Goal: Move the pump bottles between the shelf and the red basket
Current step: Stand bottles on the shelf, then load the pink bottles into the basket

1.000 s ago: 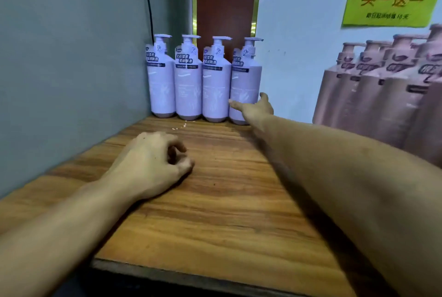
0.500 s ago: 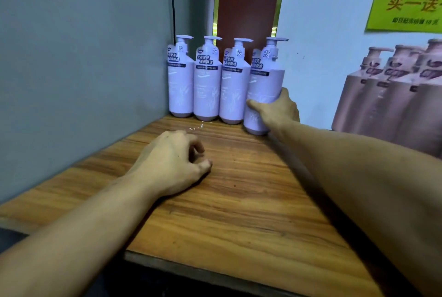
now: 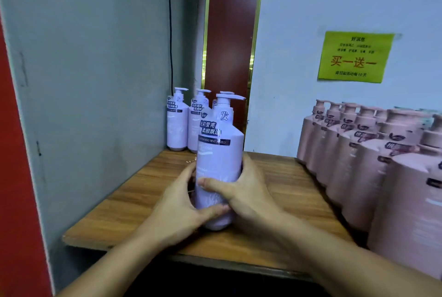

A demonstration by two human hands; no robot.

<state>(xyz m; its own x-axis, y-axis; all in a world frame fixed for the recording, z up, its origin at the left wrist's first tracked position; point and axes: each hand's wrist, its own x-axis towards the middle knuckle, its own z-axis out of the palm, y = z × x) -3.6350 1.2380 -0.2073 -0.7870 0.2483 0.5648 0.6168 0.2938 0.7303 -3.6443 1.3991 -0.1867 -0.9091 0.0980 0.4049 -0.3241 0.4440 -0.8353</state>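
Two hands are gripping one lilac pump bottle [image 3: 218, 150] near the front middle of the wooden shelf [image 3: 282, 177]. The left hand [image 3: 177, 203] is curling its fingers round the bottle's lower left side, its thumb lying across the front near the base. The right hand [image 3: 244, 193] is wrapping the lower right side, its thumb pressing across the front just above the left thumb. The bottle is standing upright, pump nozzle pointing right and dark label facing the camera; whether its base is touching the wood cannot be told. Three more lilac bottles [image 3: 177, 124] are standing in the back left corner against the grey wall [image 3: 95, 81], the rightmost showing little more than its pump top behind the held bottle. A row of pink pump bottles [image 3: 358, 153] is running along the right side of the shelf, well apart from the hands. A yellow notice [image 3: 355, 57] is hanging on the pale wall above them, and a black cable [image 3: 170, 33] is running down the corner.
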